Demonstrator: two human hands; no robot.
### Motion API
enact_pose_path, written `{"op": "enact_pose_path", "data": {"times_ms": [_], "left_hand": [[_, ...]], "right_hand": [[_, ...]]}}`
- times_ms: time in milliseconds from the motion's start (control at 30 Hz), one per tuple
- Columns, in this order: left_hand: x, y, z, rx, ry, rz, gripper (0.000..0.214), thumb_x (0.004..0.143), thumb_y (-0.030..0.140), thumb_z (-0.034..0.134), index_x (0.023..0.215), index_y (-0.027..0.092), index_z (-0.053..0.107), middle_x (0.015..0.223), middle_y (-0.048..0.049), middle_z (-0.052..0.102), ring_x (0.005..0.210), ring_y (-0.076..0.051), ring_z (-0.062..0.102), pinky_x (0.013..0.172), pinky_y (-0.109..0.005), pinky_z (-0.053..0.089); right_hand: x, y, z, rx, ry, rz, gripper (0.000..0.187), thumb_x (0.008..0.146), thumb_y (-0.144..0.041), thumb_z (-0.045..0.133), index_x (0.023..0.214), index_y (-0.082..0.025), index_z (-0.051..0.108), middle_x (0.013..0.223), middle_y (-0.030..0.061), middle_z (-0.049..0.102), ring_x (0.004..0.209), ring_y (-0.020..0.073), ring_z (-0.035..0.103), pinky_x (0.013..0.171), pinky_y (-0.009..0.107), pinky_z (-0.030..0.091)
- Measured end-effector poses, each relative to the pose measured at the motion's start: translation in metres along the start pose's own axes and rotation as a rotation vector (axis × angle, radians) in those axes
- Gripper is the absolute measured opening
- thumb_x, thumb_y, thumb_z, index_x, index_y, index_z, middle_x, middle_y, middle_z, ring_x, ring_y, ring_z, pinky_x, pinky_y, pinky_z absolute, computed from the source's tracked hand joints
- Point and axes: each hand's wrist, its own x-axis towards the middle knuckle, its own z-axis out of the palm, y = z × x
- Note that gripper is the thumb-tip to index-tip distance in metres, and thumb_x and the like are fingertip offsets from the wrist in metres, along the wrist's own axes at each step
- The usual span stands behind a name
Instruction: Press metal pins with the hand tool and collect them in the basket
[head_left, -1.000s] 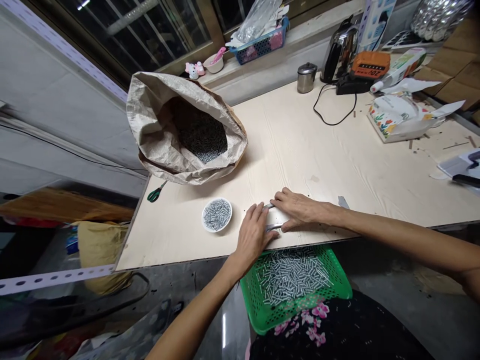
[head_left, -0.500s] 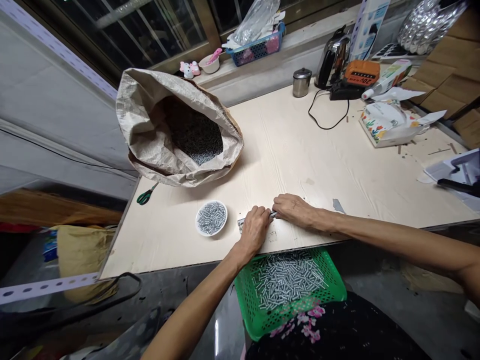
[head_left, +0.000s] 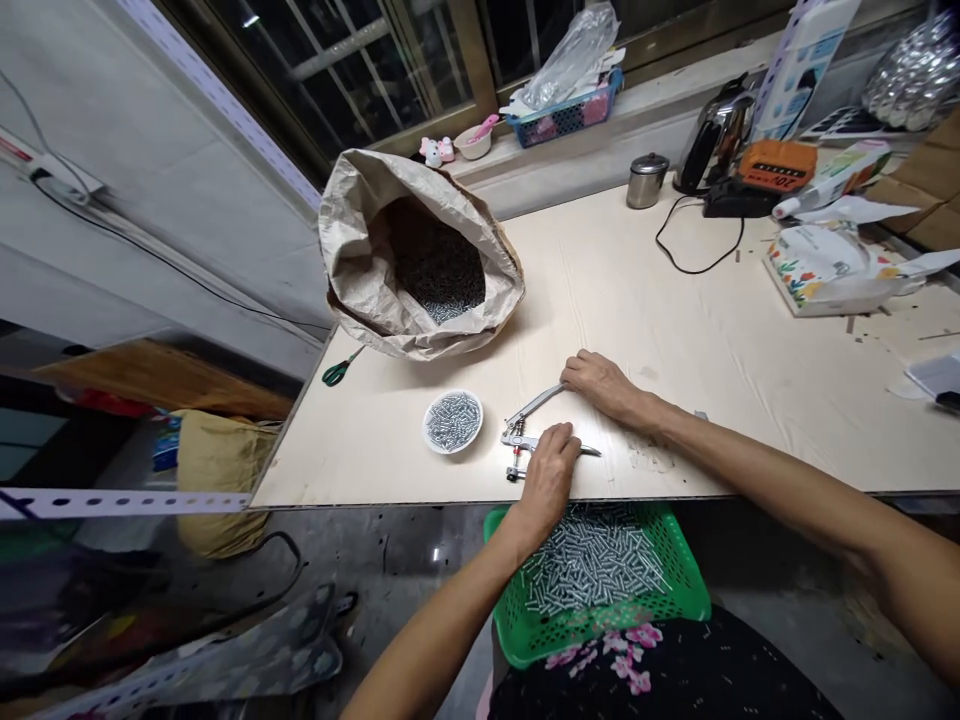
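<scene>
Metal hand pliers with a spring and a small red part lie on the wooden table near its front edge, their two handles spread wide. My left hand is closed around the lower handle; its tip sticks out to the right beyond the fingers. At the far end of the raised upper handle, my right hand has its fingers curled on the grip. Whether anything sits in the jaws is too small to tell. Just left of the pliers stands a white bowl filled with small shiny metal pieces.
A large sack of similar small pieces leans open at the back left. Below the table edge, a green basket holds many metal pieces. Scissors lie at the left. A tissue pack, kettle and charger cable stand back right.
The plier handles have spread apart, with my right hand moving up and away from my left. The pliers now show more fully. The whole view has shifted somewhat.
</scene>
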Motion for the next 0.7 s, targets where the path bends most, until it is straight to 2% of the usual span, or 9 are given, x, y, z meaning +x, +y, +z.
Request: {"op": "enact_pose_path", "data": {"times_ms": [133,200,267,333,400,533,700], "left_hand": [[-0.006,0.003,-0.009,-0.009,0.087,-0.034,0.026,0.095,0.019,0.039,0.111,0.02,0.06,0.126,-0.0121,0.052,0.118,-0.024,0.048,0.095,-0.043,0.048],[-0.014,0.0,-0.021,0.046,0.173,-0.161,0.024,0.094,0.023,0.042,0.109,0.019,0.061,0.117,-0.0122,0.056,0.11,-0.023,0.052,0.09,-0.04,0.049],[-0.022,-0.007,-0.036,0.141,0.202,-0.368,0.023,0.093,0.029,0.046,0.098,0.018,0.065,0.1,-0.0106,0.059,0.097,-0.023,0.054,0.081,-0.037,0.049],[-0.027,-0.016,-0.05,0.226,0.128,-0.548,0.024,0.09,0.036,0.052,0.083,0.017,0.066,0.09,-0.0096,0.059,0.093,-0.025,0.054,0.074,-0.035,0.048],[-0.027,-0.024,-0.06,0.265,0.009,-0.647,0.026,0.085,0.04,0.058,0.075,0.018,0.066,0.088,-0.0096,0.06,0.095,-0.027,0.053,0.07,-0.033,0.046],[-0.014,-0.027,-0.071,0.288,-0.201,-0.697,0.023,0.083,0.037,0.059,0.077,0.018,0.07,0.092,-0.0106,0.065,0.093,-0.027,0.058,0.066,-0.029,0.041],[0.004,-0.023,-0.074,0.223,-0.38,-0.771,0.023,0.081,0.031,0.055,0.078,0.017,0.072,0.078,-0.0097,0.069,0.076,-0.022,0.064,0.06,-0.026,0.036]], "right_hand": [[0.0,0.0,-0.005,-0.01,0.009,0.022,0.018,0.092,-0.013,0.046,0.084,-0.019,0.061,0.088,0.0071,0.06,0.082,0.0204,0.046,0.068,0.031,0.034],[-0.011,-0.006,-0.013,0.009,0.026,0.051,0.015,0.093,-0.018,0.047,0.092,-0.017,0.062,0.095,0.0088,0.06,0.084,0.0209,0.048,0.069,0.032,0.035],[-0.026,-0.014,-0.021,0.11,0.033,0.044,0.016,0.095,-0.025,0.047,0.096,-0.017,0.061,0.097,0.0087,0.06,0.085,0.0201,0.05,0.072,0.032,0.036],[-0.04,-0.024,-0.025,0.234,-0.027,-0.014,0.017,0.094,-0.03,0.049,0.097,-0.018,0.06,0.094,0.0065,0.061,0.084,0.0188,0.052,0.073,0.031,0.037],[-0.05,-0.034,-0.025,0.304,-0.083,-0.04,0.019,0.091,-0.035,0.055,0.098,-0.019,0.06,0.092,0.0051,0.061,0.084,0.0186,0.053,0.072,0.031,0.037],[-0.054,-0.048,-0.013,0.24,-0.063,-0.051,0.011,0.092,-0.026,0.053,0.087,-0.018,0.058,0.086,0.0033,0.06,0.079,0.0167,0.051,0.07,0.03,0.032],[-0.048,-0.046,-0.004,0.093,0.05,-0.071,0.018,0.094,-0.02,0.047,0.079,-0.018,0.056,0.081,0.0027,0.06,0.075,0.0165,0.047,0.068,0.031,0.026]]}}
